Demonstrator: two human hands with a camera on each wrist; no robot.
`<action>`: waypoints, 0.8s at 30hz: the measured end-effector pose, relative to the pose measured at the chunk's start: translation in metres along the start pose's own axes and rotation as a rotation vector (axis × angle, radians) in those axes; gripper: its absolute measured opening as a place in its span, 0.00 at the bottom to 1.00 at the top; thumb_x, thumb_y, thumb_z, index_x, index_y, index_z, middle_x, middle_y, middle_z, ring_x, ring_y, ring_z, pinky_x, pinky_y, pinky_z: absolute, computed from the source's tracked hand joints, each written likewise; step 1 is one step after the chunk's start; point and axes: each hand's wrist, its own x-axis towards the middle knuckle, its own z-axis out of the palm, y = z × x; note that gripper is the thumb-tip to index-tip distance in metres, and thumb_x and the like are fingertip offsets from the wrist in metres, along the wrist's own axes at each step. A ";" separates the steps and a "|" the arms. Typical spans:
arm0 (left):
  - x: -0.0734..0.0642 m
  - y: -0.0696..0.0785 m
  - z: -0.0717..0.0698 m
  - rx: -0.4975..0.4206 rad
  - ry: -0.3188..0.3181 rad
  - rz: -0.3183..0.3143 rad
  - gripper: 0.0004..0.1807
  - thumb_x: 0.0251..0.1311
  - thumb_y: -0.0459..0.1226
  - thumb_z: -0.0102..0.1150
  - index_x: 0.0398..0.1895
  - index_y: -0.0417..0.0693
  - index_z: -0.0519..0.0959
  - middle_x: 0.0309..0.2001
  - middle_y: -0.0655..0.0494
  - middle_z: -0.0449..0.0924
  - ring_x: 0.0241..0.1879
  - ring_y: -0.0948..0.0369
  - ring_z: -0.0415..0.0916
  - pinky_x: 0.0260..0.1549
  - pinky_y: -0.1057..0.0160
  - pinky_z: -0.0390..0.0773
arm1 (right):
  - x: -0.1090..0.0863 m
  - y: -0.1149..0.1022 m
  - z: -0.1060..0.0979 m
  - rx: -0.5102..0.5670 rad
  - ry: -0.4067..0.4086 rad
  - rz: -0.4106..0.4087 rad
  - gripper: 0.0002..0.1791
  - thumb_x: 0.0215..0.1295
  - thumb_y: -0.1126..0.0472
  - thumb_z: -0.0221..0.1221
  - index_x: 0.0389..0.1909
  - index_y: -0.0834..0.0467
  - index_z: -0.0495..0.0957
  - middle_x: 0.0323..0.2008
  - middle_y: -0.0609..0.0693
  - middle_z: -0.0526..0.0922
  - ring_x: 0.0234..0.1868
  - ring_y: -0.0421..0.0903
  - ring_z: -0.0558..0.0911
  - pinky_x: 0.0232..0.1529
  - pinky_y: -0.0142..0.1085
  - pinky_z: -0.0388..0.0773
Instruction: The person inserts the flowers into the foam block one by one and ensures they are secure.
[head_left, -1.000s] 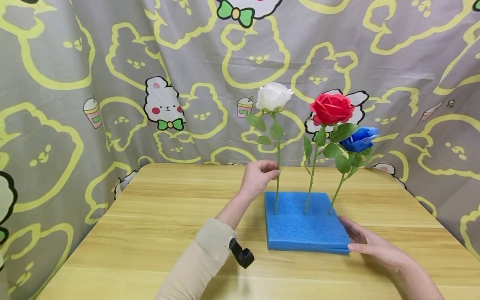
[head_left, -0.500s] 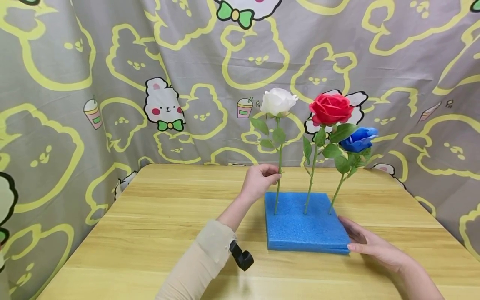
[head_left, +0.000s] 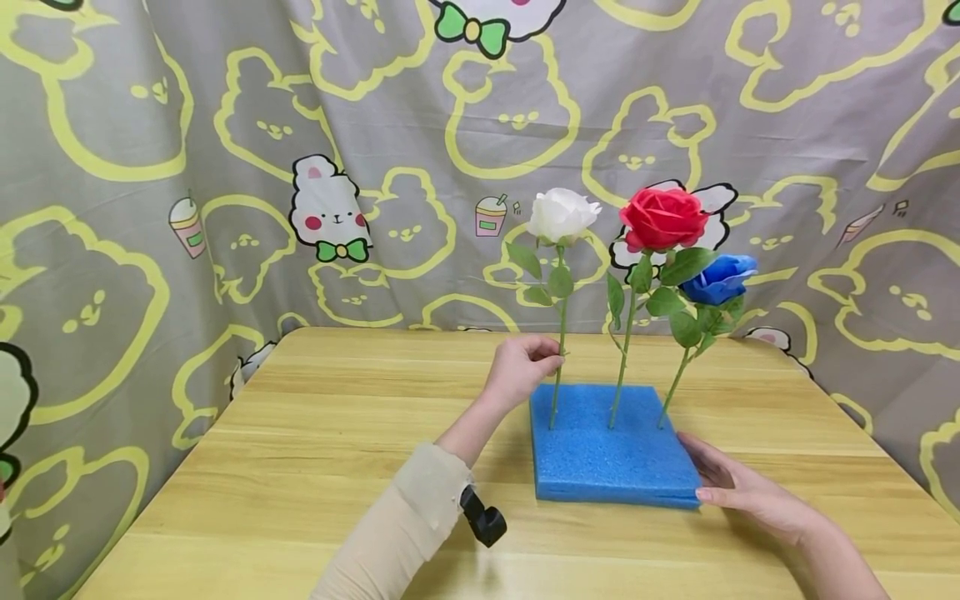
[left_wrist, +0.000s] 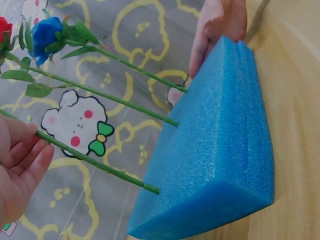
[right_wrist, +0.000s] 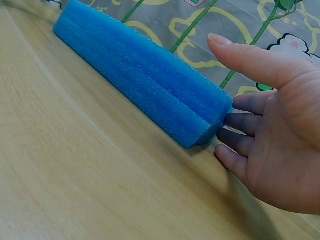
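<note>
My left hand (head_left: 521,371) pinches the green stem of a white artificial rose (head_left: 564,215) between thumb and fingers, a short way above a blue foam block (head_left: 615,467). The lower end of that stem (left_wrist: 100,167) enters the foam near its left side, as the left wrist view shows. Against the block's right side rest the fingertips of my right hand (head_left: 750,496); its fingers are nearly straight and its thumb is spread apart. A red rose (head_left: 663,218) stands in the middle of the foam, and a blue rose (head_left: 720,279) leans rightward at the right.
The block lies on a light wooden table (head_left: 337,467), right of its middle. Behind the table hangs a grey curtain (head_left: 405,125) with yellow cartoon outlines. A black curled strap piece (head_left: 483,518) sticks out from the left sleeve (head_left: 405,517).
My left hand has come down a little with the white rose, whose bloom now sits lower and slightly farther right. The right hand and the foam block have stayed put.
</note>
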 end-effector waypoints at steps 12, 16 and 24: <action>-0.002 0.001 0.002 0.038 0.003 -0.015 0.05 0.56 0.29 0.61 0.34 0.36 0.82 0.29 0.51 0.82 0.27 0.64 0.76 0.26 0.71 0.77 | 0.000 0.001 0.000 0.005 0.000 -0.015 0.38 0.67 0.72 0.44 0.65 0.77 0.28 0.63 0.30 0.54 0.61 0.23 0.57 0.57 0.17 0.56; -0.003 0.000 0.002 0.026 0.006 -0.025 0.05 0.56 0.30 0.61 0.34 0.36 0.82 0.29 0.50 0.82 0.28 0.63 0.77 0.26 0.71 0.77 | 0.000 0.001 0.000 0.006 0.001 -0.009 0.38 0.67 0.72 0.45 0.65 0.77 0.28 0.62 0.30 0.53 0.61 0.23 0.57 0.57 0.17 0.56; -0.003 -0.005 0.001 0.015 0.018 -0.005 0.05 0.55 0.31 0.62 0.34 0.36 0.82 0.30 0.50 0.82 0.29 0.64 0.76 0.27 0.71 0.76 | 0.000 0.000 0.000 0.012 -0.004 -0.012 0.38 0.67 0.72 0.45 0.65 0.77 0.28 0.62 0.28 0.55 0.61 0.23 0.57 0.57 0.17 0.55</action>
